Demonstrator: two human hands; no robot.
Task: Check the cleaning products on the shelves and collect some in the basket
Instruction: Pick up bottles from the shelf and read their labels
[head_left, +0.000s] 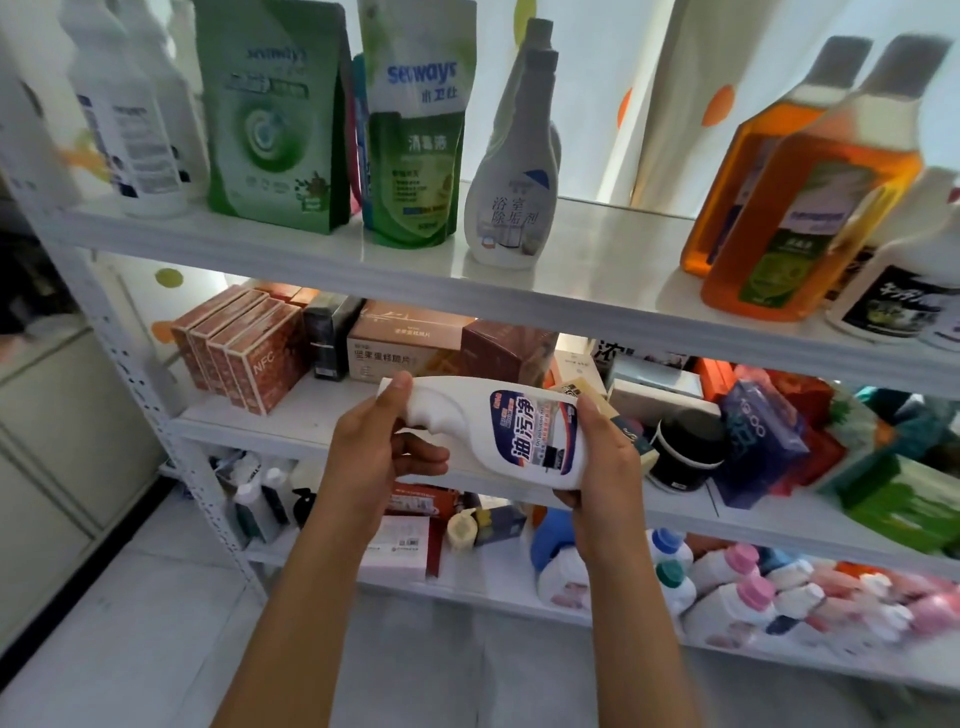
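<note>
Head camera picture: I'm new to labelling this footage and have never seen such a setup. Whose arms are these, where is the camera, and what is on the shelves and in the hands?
There is no machine here. A person wears one wide-angle camera on the head, looking forward and down, so the two arms coming up from the bottom edge are their own.

Both hands hold one white bottle sideways in front of the shelves, label facing the camera. The left hand grips its neck end; the right hand grips its base.

On the top shelf stand white bottles, two green pouches, a white spray bottle and amber bottles. The middle shelf holds boxes and a black jar. The lowest one holds more bottles, some with pink caps. No basket is visible.
</note>
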